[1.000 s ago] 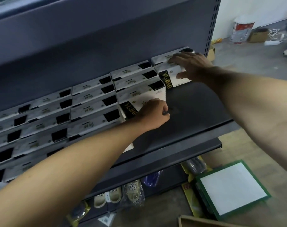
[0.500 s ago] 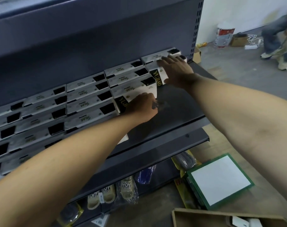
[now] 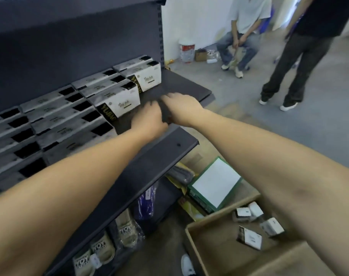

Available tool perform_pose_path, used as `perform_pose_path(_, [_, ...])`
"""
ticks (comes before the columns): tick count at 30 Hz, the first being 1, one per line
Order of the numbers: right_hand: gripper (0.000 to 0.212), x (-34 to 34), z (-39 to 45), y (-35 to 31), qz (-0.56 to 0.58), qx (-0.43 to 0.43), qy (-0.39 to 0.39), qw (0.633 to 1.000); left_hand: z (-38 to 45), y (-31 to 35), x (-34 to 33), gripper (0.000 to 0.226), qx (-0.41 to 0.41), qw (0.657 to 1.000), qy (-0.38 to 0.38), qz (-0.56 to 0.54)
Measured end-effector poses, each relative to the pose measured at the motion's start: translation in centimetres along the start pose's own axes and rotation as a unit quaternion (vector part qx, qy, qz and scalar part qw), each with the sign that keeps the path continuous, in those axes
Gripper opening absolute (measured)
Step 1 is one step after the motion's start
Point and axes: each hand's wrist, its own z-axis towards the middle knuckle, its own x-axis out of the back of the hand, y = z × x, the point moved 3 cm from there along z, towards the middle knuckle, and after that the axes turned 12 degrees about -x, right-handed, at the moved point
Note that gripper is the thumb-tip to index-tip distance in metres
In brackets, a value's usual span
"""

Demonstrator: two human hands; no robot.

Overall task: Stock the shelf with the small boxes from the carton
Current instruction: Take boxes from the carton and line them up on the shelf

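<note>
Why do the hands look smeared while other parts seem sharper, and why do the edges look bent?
Head view: motion blur smears the left hand and right hand, fingers especially; the white-and-black small boxes on the shelf are soft too, while the brown cardboard carton reads clearer. Head view: the wide-angle lens bows the dark grey metal shelf and stretches the forearms. Light is even, without glare.

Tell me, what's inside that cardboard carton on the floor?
A few small boxes lie loose on the carton floor, toward its far right side. The person's right forearm covers the rest of that side.
</note>
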Motion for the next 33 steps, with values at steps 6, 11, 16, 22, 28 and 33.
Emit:
perform_pose_path(6, [0.059, -1.7, -12.8, 2.7, -0.009, -0.129, -0.031, 0.991, -5.4, 7.8, -5.0, 0.062, -0.121, 0.991, -0.052, -0.010])
perform_pose_path(11, [0.059, -4.0, -24.1, 5.8, -0.009, -0.226, -0.070, 0.972, -10.7, 14.4, -10.4, 0.059, -0.201, 0.972, -0.118, -0.002])
perform_pose_path(16, [0.063, -6.4, -32.9, 9.6, -0.022, -0.305, -0.122, 0.944, -12.9, 19.1, -14.9, 0.059, -0.260, 0.950, -0.172, -0.024])
perform_pose_path(22, [0.059, -9.5, -39.7, 14.6, -0.003, -0.362, -0.156, 0.919, -13.4, 24.4, -20.9, 0.053, -0.295, 0.932, -0.210, -0.027])
perform_pose_path(28, [0.054, -15.3, -42.8, 20.8, 0.030, -0.384, -0.174, 0.906, -12.5, 29.1, -29.0, 0.056, -0.299, 0.916, -0.265, -0.024])
perform_pose_path(33, [0.048, -22.5, -43.9, 25.0, 0.059, -0.406, -0.170, 0.896, -10.6, 32.1, -36.7, 0.046, -0.273, 0.925, -0.262, -0.034])
